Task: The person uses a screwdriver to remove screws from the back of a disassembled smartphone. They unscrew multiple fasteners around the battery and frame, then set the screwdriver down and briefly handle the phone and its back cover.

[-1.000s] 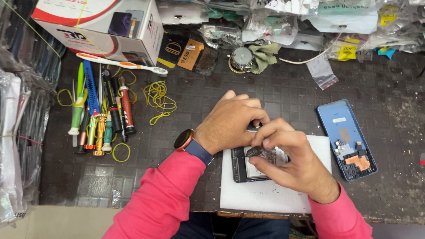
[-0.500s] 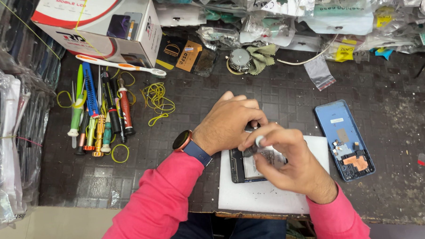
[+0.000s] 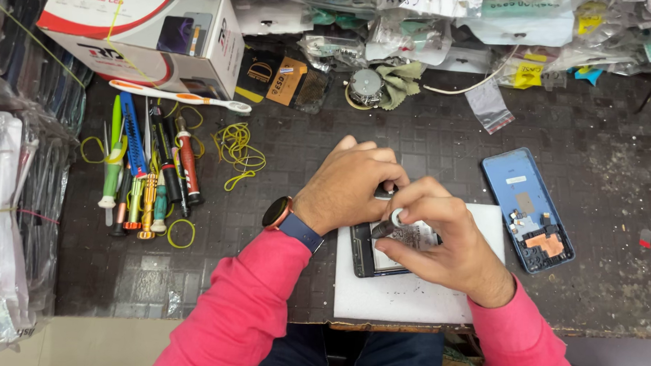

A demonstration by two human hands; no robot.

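At the centre of the frame, an opened phone (image 3: 381, 253) lies on a white mat (image 3: 408, 298) on the dark table (image 3: 280, 232). The right hand (image 3: 439, 241) pinches a small screwdriver (image 3: 390, 223) over it; the left hand (image 3: 351, 184) rests curled on the phone's top edge. A blue back cover (image 3: 526, 208) lies at right.

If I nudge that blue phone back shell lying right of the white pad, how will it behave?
The blue phone shell is thin and flat, so it would probably slide rather than tip or roll. It looks light for its size, being an emptied cover. The small parts and copper patch at its lower end seem delicate, so push at the bare upper end. It lies apart from the right hand.
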